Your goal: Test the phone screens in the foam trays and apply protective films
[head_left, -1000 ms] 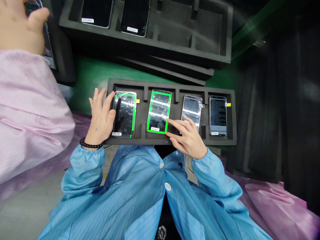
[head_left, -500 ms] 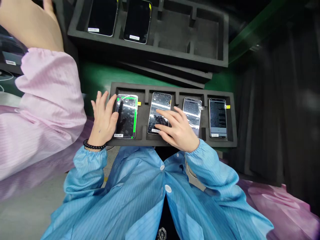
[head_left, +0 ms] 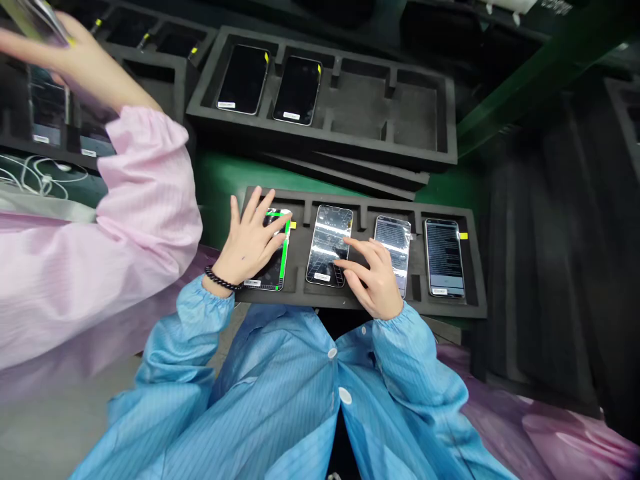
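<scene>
Several smartphones lie in the compartments of a black foam tray [head_left: 360, 301] in front of me. Over the leftmost phone [head_left: 273, 270], which shows green bars along its top and right edge, my left hand [head_left: 251, 245] is spread with a fingertip at the screen's upper right. My right hand [head_left: 373, 273] has its fingers apart, their tips at the right edge of the second phone [head_left: 325, 257], which shows a grid of lines. That hand partly covers the third phone [head_left: 395, 233], filled with text. The rightmost phone [head_left: 444, 257] also shows text.
Behind stands another black foam tray [head_left: 320, 137] holding two dark phones [head_left: 297, 90], on stacked trays [head_left: 370, 175]. At left, a co-worker's pink sleeve [head_left: 145, 180] and hand [head_left: 90, 63] reach across. White cables [head_left: 43, 175] lie below more trays with phones.
My left hand has moved from the leftmost phone's left edge onto its screen. My right hand has shifted toward the second phone's right edge. The co-worker's hand now holds something. The view has shifted.
</scene>
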A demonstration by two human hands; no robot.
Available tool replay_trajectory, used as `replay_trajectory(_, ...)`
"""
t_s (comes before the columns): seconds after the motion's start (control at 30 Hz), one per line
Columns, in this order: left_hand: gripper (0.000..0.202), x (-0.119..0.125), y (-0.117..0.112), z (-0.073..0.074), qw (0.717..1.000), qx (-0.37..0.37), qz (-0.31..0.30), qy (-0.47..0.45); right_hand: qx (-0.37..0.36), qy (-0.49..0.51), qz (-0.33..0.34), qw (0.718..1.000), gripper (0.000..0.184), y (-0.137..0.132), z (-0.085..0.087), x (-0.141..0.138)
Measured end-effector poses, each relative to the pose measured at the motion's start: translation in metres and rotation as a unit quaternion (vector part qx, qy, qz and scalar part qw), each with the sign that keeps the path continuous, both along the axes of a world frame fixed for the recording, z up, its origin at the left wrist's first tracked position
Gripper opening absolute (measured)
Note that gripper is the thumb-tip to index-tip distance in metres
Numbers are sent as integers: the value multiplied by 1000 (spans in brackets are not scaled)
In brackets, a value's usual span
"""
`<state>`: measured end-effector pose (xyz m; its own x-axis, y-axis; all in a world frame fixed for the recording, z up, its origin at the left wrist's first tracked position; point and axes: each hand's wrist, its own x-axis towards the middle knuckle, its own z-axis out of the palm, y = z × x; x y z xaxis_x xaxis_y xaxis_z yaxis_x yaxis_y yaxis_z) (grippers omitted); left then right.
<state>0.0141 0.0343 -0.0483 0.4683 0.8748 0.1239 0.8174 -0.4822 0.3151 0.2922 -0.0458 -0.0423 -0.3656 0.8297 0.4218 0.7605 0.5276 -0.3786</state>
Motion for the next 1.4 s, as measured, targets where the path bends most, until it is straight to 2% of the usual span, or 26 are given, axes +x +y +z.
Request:
replay_trajectory(0.1,51,1,-1,2,999,15,2,28,-3,6,-4,1000,25,0,-1,0)
replay_trajectory(0.3,52,-16,-9,-1,995,31,96,23,-2,18,-6,1000,24,0,-3,1)
replay_trajectory(0.6,55,-15,-14,4,994,45,83,59,11,20,-3,1000,21,0,-4,1)
replay_trajectory(1.0,49,-26,-78,6,994,30,80,72,6,23,4,1000,21,1,-4,1)
replay_trajectory(1.27,46,-31,-116,16,989,36,60,130,8,22,7,1000,21,2,-5,1)
replay_trajectory(1.4,41,-32,-122,26,990,31,60,125,8,21,10,1000,21,2,-6,1)
